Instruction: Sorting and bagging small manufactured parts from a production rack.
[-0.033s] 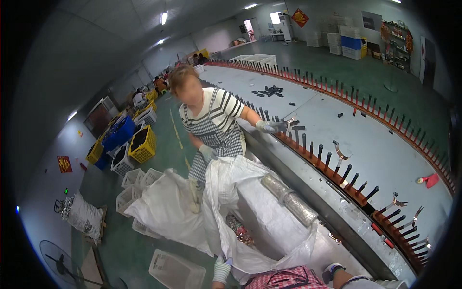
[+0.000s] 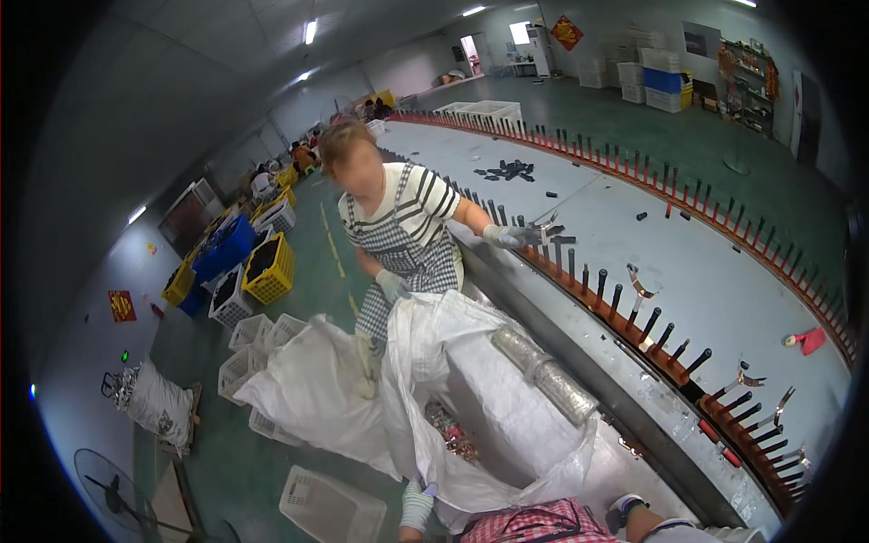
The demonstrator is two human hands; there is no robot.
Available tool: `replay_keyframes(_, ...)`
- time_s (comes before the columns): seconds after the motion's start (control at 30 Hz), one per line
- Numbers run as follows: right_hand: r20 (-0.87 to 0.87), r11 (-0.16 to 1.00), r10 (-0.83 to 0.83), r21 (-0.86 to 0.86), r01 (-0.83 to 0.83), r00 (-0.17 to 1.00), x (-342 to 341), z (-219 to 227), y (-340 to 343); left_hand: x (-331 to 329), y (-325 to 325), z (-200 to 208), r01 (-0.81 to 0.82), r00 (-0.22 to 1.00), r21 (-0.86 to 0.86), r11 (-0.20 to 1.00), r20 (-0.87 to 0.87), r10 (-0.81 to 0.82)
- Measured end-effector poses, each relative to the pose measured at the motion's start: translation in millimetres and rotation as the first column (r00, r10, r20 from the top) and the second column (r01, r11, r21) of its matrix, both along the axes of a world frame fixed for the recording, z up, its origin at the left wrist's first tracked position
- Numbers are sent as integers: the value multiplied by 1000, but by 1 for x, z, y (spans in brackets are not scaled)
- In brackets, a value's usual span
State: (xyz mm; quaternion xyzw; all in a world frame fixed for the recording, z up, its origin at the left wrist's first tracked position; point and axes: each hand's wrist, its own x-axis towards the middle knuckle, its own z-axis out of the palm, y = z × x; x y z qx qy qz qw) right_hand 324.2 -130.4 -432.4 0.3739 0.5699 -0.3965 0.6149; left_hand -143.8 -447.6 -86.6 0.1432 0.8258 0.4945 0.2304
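No visible change is noticed, so the white sack [image 2: 407, 389] at five o'clock is still kept open, its rim being gripped by the left hand [image 2: 417, 507] at six, while the state of the right hand [image 2: 625, 512] cannot be told.

Red diamond sign [image 2: 567, 33] with gold marking, on far wall [image 2: 617, 20]. Red square sign [image 2: 122, 306], also gold-marked, on left wall [image 2: 83, 362]. Small orange sign [image 2: 150, 248] higher up there; small green lit sign [image 2: 125, 357] lower down. Wording too small to read.
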Motion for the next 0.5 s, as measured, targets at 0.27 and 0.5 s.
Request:
replay_keyframes(0.27,152,499,-774,-453,739,615,-28,228,11,24,8,48,-38,998,38,999,44,37)
replay_keyframes(0.5,-451,665,-441,416,620,776,-26,301,-48,16,24,55,29,992,145,989,116,-46)
